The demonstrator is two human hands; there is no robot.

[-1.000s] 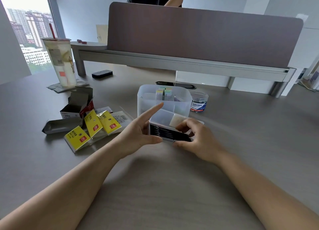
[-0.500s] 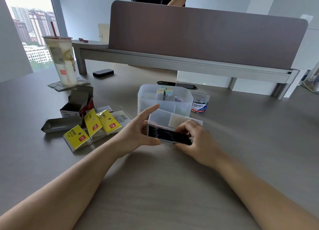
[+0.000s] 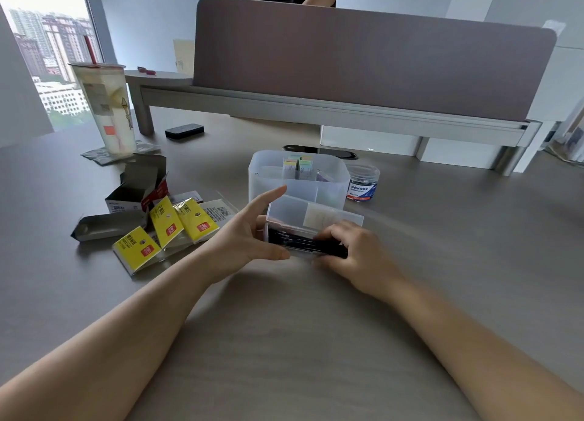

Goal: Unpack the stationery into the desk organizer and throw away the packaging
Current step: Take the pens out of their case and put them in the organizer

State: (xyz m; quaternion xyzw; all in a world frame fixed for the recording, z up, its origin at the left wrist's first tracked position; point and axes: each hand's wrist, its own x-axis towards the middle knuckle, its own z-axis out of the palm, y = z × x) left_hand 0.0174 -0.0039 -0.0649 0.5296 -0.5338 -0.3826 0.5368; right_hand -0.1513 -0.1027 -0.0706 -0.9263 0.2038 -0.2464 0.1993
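Your left hand (image 3: 243,240) braces the left end of the clear pen case (image 3: 311,228): thumb along its near edge, index finger extended toward the desk organizer (image 3: 275,180), remaining fingers behind the case. Your right hand (image 3: 350,253) has its fingers curled over the dark pens (image 3: 294,241) at the case's right end. The case rests on the desk (image 3: 316,341), just near of the organizer, with its lid raised.

Compared with a second ago, the case and both hands have stayed in almost the same place. The right fingers have shifted only slightly along the pens. No pen has left the case yet. Judged from this, extraction is only beginning.

The organizer already holds coloured sticky notes (image 3: 298,164) in its far compartment. The binder clip jar (image 3: 363,183) stands just right of it, unopened. The yellow packets (image 3: 167,231) and the open cardboard boxes (image 3: 136,186) lie to the left, not yet discarded.

Next, lift the pens clear as a bundle and stand them in a free compartment.
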